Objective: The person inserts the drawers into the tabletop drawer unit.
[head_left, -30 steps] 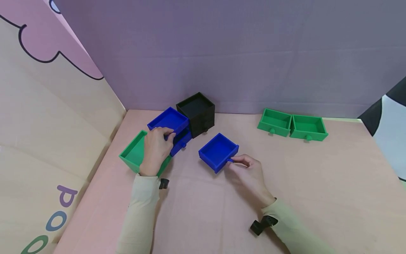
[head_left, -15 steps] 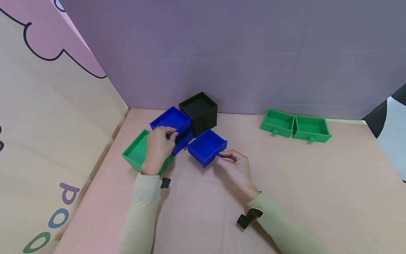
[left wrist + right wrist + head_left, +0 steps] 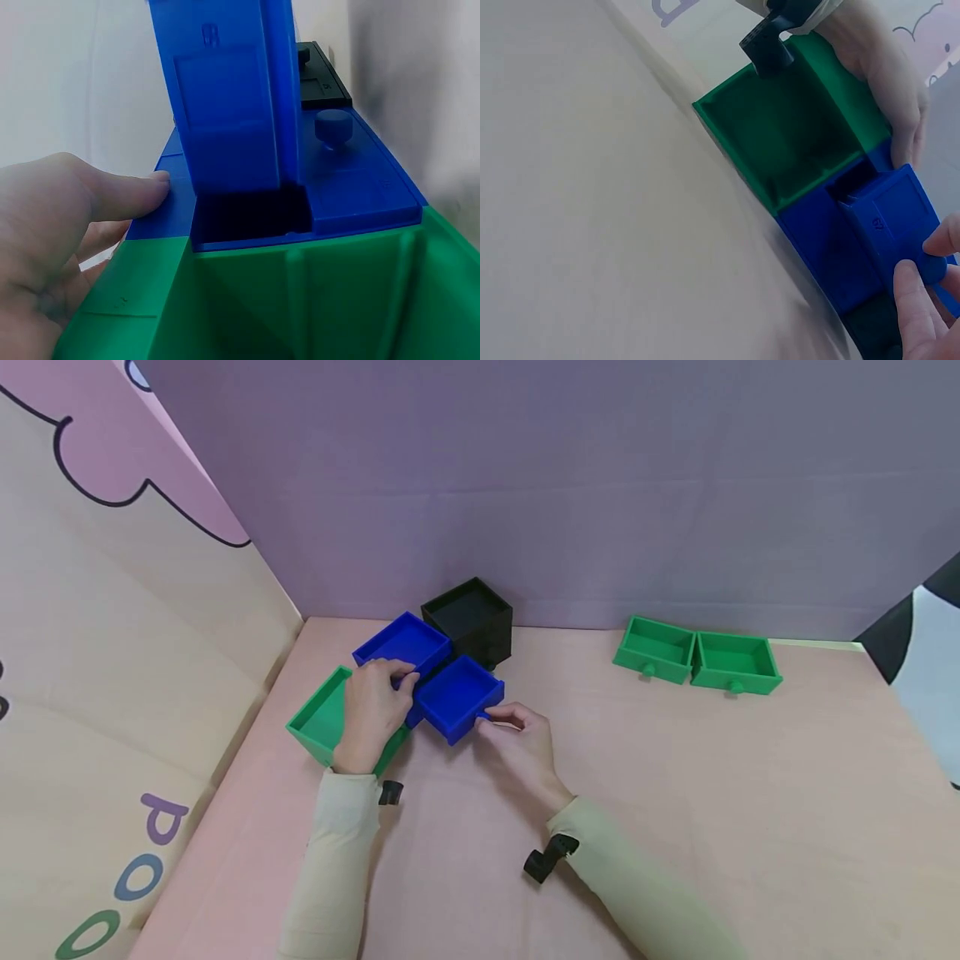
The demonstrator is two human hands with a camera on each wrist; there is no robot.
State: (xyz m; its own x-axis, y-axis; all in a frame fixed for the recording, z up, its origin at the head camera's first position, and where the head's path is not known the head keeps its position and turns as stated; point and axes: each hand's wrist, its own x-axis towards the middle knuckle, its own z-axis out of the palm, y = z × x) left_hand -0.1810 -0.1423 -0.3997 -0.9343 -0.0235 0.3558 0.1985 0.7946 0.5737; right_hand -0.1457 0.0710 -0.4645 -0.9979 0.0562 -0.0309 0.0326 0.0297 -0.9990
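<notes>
My right hand pinches the round knob of a small blue drawer between thumb and fingers. The drawer is held level, its far end at the open upper slot of a blue drawer cabinet; in the left wrist view the drawer meets the dark slot. Whether it has entered cannot be told. My left hand grips the blue cabinet's near top edge, thumb on one face. Below the slot sits another blue drawer with its knob. A green cabinet adjoins the blue one, its front partly behind my left hand.
A black drawer cabinet stands against the blue one by the back wall. Two green drawers rest side by side at the back right. A printed cloth wall rises at the left of the pink table surface.
The right hand has carried the blue drawer leftward, from the middle of the table up to the blue cabinet's upper slot. The left hand keeps its grip on the cabinet.
</notes>
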